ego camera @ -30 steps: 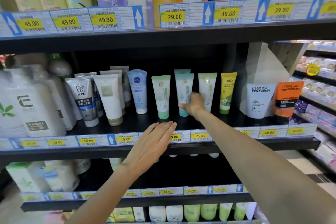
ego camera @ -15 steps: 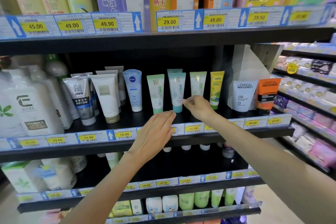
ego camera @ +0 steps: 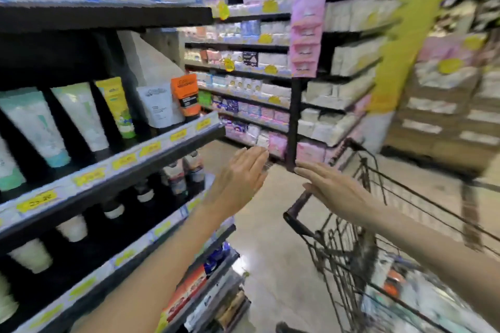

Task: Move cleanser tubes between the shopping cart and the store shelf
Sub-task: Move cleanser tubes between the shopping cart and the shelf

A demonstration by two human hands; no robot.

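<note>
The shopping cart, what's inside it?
In the shopping cart, blurry packages lie low at the bottom, one with an orange patch. What they are is too smeared to tell, and the right arm covers part of the basket.

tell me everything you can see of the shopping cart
The shopping cart is a dark wire basket standing on the pale floor at the lower right, beside the shelf end. Its dark handle bar sits on the near end, below the open right hand, which does not visibly grip it. Blurred items, one orange, lie inside at the bottom. Wheels are not clearly visible.
</note>
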